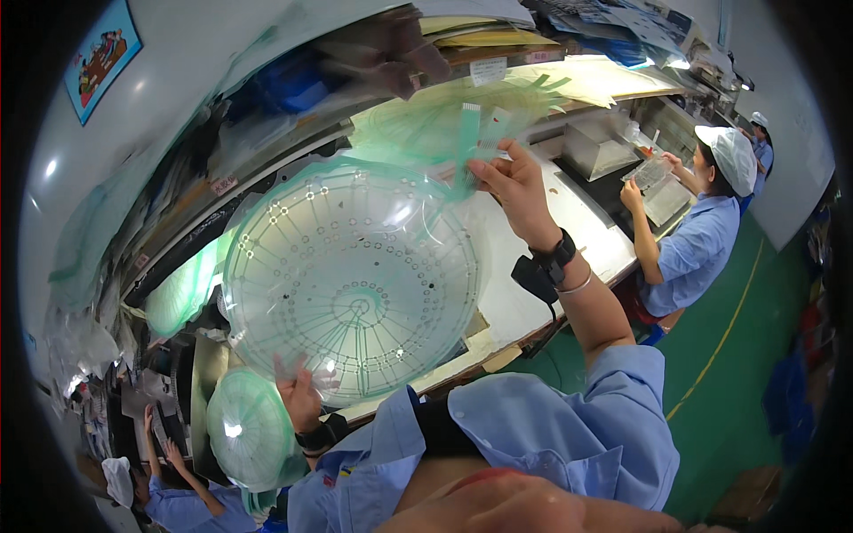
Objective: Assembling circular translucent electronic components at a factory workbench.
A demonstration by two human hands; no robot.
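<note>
A large round clear plastic film (400, 258) is held up before me, printed with rings of small circles and spoke-like lines. My right hand (522, 191) pinches the film's narrow green-tinted tail strips (470, 133) at its upper right, between thumb and fingers. At the lower left edge my left hand (302, 398) grips the film's rim; some of its fingers show through the clear sheet. Both wrists wear dark bands.
Behind the film runs a lit white worktable (582, 235) with more green-tinted films on it. A shelf (506, 53) piled with sheets hangs above. One co-worker (706, 213) handles a clear sheet at right; another (191, 497) works at lower left, near stacked round films (251, 435).
</note>
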